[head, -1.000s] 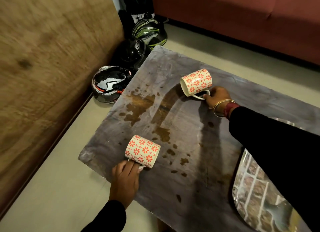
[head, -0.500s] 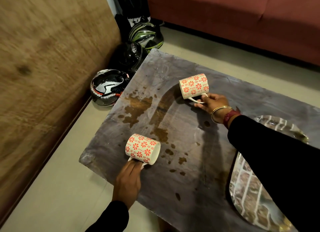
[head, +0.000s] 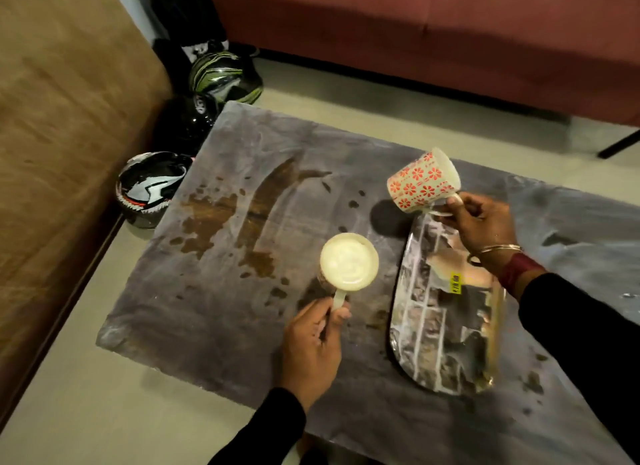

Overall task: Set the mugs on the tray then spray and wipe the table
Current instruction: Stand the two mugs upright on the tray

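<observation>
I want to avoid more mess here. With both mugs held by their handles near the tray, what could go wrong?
1. The right hand pinches the tilted mug by its handle alone, above the far end of the tray; any dregs might drip, or it might land on the rim.
2. The tray looks glossy, so a mug set down askew might slide.

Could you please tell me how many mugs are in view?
2. The near mug is held by its handle in the left hand, left of the tray; the far mug, tilted, is held in the right hand above the tray's far end. I see no others.
</observation>
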Available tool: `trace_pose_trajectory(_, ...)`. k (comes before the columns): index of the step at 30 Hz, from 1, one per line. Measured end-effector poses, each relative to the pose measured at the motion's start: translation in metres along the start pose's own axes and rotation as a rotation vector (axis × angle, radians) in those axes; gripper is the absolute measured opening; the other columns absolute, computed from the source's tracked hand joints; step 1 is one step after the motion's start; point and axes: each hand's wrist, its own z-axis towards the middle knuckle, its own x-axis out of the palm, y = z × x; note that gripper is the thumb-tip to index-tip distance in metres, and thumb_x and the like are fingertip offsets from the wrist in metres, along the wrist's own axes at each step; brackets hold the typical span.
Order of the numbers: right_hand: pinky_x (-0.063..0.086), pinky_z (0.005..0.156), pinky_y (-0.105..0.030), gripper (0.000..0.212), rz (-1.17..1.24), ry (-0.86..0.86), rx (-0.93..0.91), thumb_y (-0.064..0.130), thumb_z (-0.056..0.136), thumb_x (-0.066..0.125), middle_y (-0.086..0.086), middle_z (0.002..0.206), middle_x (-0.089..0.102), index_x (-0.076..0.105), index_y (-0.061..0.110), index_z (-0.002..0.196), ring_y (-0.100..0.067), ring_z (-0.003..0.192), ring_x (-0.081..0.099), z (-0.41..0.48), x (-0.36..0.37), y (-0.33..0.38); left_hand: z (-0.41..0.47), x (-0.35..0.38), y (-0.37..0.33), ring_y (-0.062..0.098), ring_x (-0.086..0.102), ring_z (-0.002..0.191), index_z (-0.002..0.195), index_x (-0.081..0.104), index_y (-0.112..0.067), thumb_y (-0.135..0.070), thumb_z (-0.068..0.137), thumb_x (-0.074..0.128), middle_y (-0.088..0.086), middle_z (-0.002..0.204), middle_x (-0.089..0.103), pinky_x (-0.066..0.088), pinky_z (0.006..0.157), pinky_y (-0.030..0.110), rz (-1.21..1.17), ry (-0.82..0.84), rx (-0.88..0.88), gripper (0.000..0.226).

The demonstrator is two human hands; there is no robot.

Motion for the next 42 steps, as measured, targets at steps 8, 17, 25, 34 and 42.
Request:
trace_pose_trajectory(8,0.042,0.060,-0.012,0.009,-0.453,-0.248,-0.294,0.010,0.095,0.070,-0.010,0.076,0.074,0.078,0.006,0.093,-0.009,0.061,0.060,-0.047,-0.100,-0.046,-0.020,0.104,-0.020,0.017,0.074,0.094,0.095,0.073,-0.046,-0.030,0.098,0.063,-0.003,0.096,0.078,0.060,0.085,0.042,-0.289,0.266,-0.178,0.020)
trace_pose_trajectory(17,0.051,0.059,-0.033,0.017,-0.453,-0.371,-0.226,0.024,0.096,0.064,-0.010,0.076,0.074,0.076,0.013,0.093,-0.021,0.060,0.064,-0.077,-0.111,-0.089,-0.030,0.134,-0.016,0.006,0.065,0.079,0.094,0.071,-0.027,-0.026,0.101,0.059,-0.011,0.084,0.068,0.054,0.067,0.031,-0.028,0.231,0.076,0.014)
trace_pose_trajectory(25,0.039,0.058,-0.022,0.009,-0.517,-0.305,-0.283,0.013,0.091,0.072,-0.011,0.072,0.073,0.078,0.009,0.097,-0.021,0.056,0.062,-0.069,-0.102,-0.088,-0.045,0.135,-0.010,0.003,0.065,0.082,0.099,0.074,-0.023,-0.031,0.100,0.059,-0.014,0.088,0.068,0.053,0.066,0.024,0.024,0.241,0.096,0.017)
trace_pose_trajectory(34,0.052,0.064,-0.024,0.030,-0.409,-0.261,-0.173,0.026,0.087,0.079,-0.002,0.091,0.075,0.073,0.009,0.112,-0.019,0.064,0.067,-0.071,-0.090,-0.073,-0.056,0.132,-0.001,0.003,0.065,0.082,0.101,0.074,-0.019,-0.029,0.102,0.058,-0.013,0.088,0.068,0.053,0.066,0.025,0.058,0.265,0.114,0.019)
trace_pose_trajectory(42,0.060,0.074,-0.045,0.062,-0.098,0.334,0.457,0.074,0.084,0.062,-0.005,0.085,0.076,0.076,0.014,0.090,-0.025,0.082,0.073,-0.126,-0.078,-0.049,-0.044,0.122,0.009,0.023,0.069,0.097,0.115,0.071,-0.010,-0.007,0.094,0.067,0.007,0.104,0.073,0.056,0.094,0.037,0.240,0.402,0.483,0.021)
